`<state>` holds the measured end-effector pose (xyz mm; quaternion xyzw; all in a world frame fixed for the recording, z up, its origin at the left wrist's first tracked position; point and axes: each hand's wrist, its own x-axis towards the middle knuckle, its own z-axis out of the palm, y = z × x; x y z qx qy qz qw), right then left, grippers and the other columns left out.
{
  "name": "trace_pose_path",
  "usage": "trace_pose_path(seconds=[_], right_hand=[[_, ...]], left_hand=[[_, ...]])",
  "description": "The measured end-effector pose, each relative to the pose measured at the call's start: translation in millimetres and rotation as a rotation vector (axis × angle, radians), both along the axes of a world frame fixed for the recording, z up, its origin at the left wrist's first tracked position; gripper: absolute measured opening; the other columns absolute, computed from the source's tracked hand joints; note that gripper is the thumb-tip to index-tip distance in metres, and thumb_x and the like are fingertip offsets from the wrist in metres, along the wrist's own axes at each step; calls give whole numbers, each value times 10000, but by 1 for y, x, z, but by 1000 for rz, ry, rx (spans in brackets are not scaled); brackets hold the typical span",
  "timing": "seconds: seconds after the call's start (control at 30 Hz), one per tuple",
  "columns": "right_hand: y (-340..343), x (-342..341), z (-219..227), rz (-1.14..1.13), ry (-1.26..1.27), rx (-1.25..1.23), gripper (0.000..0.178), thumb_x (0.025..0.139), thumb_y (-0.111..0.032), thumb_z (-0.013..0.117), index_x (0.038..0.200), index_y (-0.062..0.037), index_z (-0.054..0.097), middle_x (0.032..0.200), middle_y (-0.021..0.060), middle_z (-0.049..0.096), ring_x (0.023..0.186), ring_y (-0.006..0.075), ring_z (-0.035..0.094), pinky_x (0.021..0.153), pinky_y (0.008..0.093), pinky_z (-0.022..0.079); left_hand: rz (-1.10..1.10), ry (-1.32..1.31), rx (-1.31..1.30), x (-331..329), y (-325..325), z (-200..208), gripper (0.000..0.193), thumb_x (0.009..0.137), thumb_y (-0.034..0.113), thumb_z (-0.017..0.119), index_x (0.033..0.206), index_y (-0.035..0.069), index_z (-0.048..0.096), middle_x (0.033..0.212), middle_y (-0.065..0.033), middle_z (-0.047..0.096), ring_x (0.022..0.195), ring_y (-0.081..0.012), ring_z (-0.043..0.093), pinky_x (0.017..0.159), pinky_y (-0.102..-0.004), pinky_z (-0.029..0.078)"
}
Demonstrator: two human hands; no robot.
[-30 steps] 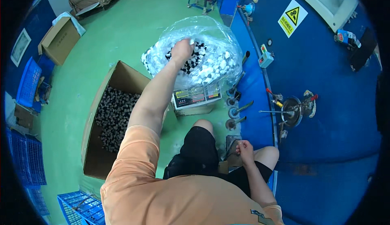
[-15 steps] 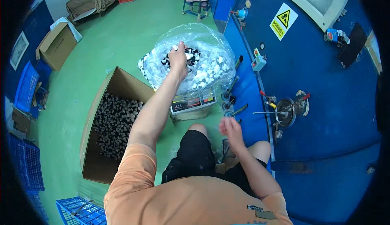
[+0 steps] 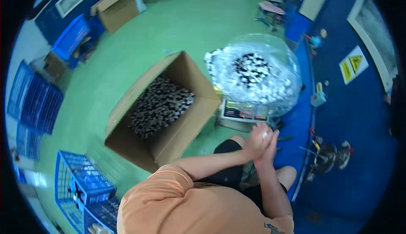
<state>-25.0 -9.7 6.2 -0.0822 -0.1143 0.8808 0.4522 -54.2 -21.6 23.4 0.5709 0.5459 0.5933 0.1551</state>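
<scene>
My left hand (image 3: 255,140) and my right hand (image 3: 268,147) are pressed together in front of my knees. A small white part (image 3: 264,135) shows between the fingers, and both hands close on it. Just beyond them a clear plastic bag (image 3: 253,71) full of small white and black parts rests on a low printed carton (image 3: 243,112). To the left stands an open cardboard box (image 3: 186,132) filled with dark parts (image 3: 158,105).
Blue plastic crates (image 3: 82,189) stand at the lower left and along the left wall (image 3: 36,103). A blue workbench (image 3: 351,120) with a clamped tool (image 3: 330,156) runs along the right. Another cardboard box (image 3: 116,8) sits far back on the green floor.
My left hand has come back from the bag of parts to my lap. My right hand has risen to meet it, and the two now close together. The camera has swung left.
</scene>
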Motion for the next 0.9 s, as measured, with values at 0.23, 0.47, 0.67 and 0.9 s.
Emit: trace_pose_path(seconds=[0.23, 0.47, 0.67, 0.9], right_hand=[[-29, 29, -24, 68, -76, 25, 532, 1018, -486, 388, 1300, -56, 526, 1179, 87, 607, 1080, 212, 599, 902, 344, 496], [-19, 75, -29, -31, -181, 47, 455, 1032, -403, 397, 1312, -62, 513, 1210, 87, 597, 1088, 199, 591, 913, 323, 482], [-21, 111, -26, -210, -281, 46, 395, 1044, -331, 406, 1322, -67, 501, 1237, 87, 588, 1094, 188, 583, 921, 304, 469], [-31, 152, -32, -385, -393, -22, 348, 1048, -274, 432, 1326, -75, 501, 1243, 79, 588, 1086, 169, 580, 908, 282, 465]], left_hand=[[-111, -31, -3, 5, -20, -16, 184, 949, 151, 499, 1026, 23, 604, 1050, -145, 618, 976, -325, 542, 843, -402, 425], [-239, -65, -102, 41, -18, -16, 256, 957, 143, 502, 1152, 24, 618, 1114, -135, 659, 1032, -328, 592, 956, -411, 408], [-317, -129, -131, 77, -13, -16, 290, 953, 135, 511, 1207, 38, 612, 1147, -135, 668, 1081, -345, 602, 1038, -440, 364], [-239, 236, -26, 98, -6, -25, 325, 977, 184, 473, 1239, 38, 597, 1230, -140, 640, 1109, -352, 601, 1082, -466, 335]])
